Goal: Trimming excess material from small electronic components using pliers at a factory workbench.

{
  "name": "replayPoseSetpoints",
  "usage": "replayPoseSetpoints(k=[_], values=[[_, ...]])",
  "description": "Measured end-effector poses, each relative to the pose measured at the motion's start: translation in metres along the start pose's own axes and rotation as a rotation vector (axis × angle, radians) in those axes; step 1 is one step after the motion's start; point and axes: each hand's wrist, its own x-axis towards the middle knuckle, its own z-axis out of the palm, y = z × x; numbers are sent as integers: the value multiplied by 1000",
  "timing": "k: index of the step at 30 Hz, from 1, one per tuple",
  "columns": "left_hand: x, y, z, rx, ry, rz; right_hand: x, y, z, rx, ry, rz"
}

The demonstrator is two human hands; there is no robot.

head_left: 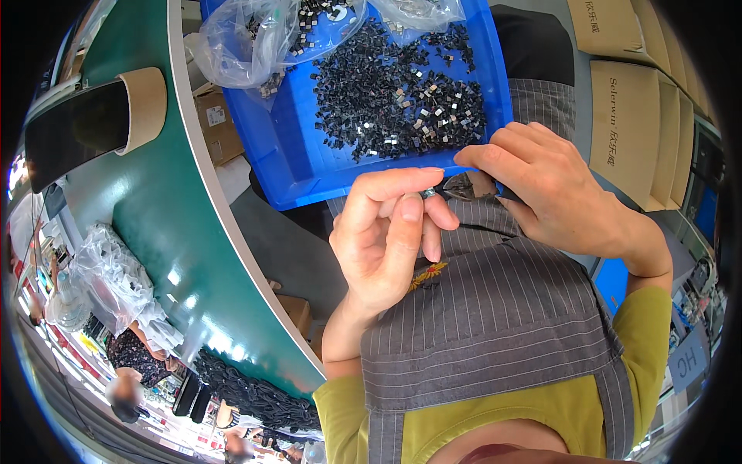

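Right now your left hand (382,232) pinches 1 tiny metal-tipped part (429,192) btwn thumb and fingers, raised near your chest, likely so you can see it. Your right hand (541,185) is curled tight on a small dark tool (464,185), tip touching the part. Just beyond, the blue bin (309,155) on your lap keeps loose black parts (402,100) within reach; plastic bags (255,39) lie at its far end.

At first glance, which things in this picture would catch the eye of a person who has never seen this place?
The blue tray at the top centre stands out, filled with a heap of small black parts. Just below it, the left hand pinches a tiny metal piece while the right hand works a small tool at it. On the left runs a curved green table.
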Motion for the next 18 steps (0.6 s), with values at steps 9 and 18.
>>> replayPoseSetpoints(k=[9,18], values=[[32,-54,-7,514,71,-202,4,28,7,189,210,176],[122,-97,-88,1213,278,267,-34,135,38,-10,806,131]])
